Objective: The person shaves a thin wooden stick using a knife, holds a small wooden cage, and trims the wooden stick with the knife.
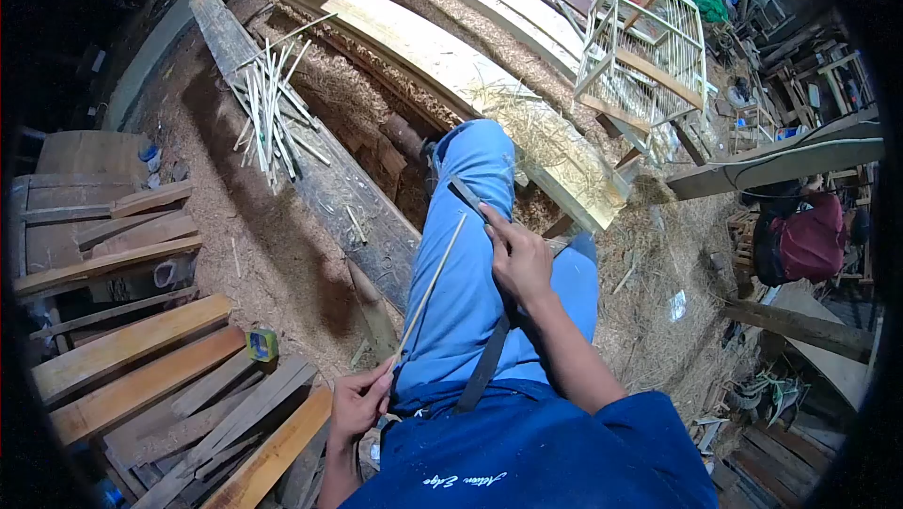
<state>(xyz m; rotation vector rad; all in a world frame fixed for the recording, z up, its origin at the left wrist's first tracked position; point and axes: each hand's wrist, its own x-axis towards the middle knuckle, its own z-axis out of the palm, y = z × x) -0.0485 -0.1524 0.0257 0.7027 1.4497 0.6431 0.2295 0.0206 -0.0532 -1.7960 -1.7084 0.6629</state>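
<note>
A thin pale stick (430, 293) slants up over the blue trouser leg, its lower end pinched in my left hand (361, 400). My right hand (520, 260) is closed on a dark flat blade-like tool (467, 198), whose tip lies near the stick's upper end, a little apart from it. Beneath my right hand a dark strap (489, 358) runs down the lap. On the weathered plank (348, 198) at the left rests a loose pile of thin pale sticks (270, 114).
Broad boards (423, 34) with shavings cross the top. A slatted wooden frame (646, 48) stands at upper right. Cut planks (132, 349) and a yellow tape measure (262, 345) lie at left. At far right is a person in a red top (811, 236). Shavings cover the ground.
</note>
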